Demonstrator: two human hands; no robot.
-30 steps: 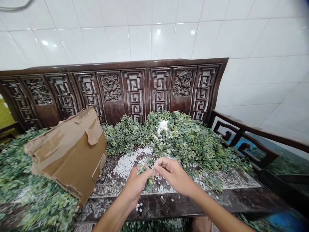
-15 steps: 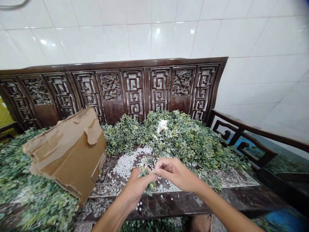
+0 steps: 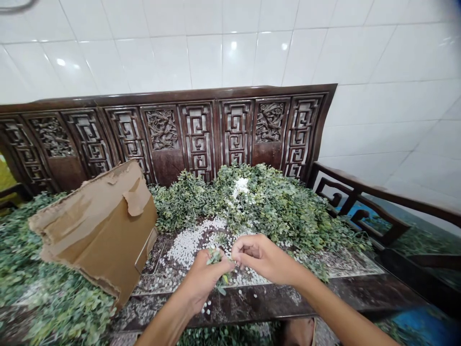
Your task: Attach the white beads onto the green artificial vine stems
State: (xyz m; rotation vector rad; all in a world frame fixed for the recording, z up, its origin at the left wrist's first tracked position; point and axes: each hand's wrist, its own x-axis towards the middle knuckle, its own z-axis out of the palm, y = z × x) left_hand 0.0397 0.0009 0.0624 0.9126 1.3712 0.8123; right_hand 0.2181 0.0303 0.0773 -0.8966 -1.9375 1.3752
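My left hand (image 3: 203, 281) holds a small sprig of artificial green leaves (image 3: 217, 269) upright in its fingers, low over the dark table top (image 3: 230, 307). My right hand (image 3: 264, 259) is just to its right, with fingertips pinched together against the top of the sprig. Nothing held shows in that pinch. Small white beads (image 3: 187, 245) lie heaped and scattered under both hands, some near the table's front edge.
Heaped artificial foliage (image 3: 273, 206) with a white cluster (image 3: 241, 187) fills the back of the table. A torn cardboard sheet (image 3: 101, 230) leans at the left over more foliage (image 3: 54, 269). Behind stand a carved dark wooden bench back (image 3: 198, 134) and a white tile wall (image 3: 230, 53).
Both hands stay around the sprig with only small shifts. The whole scene drifts slightly left in view.
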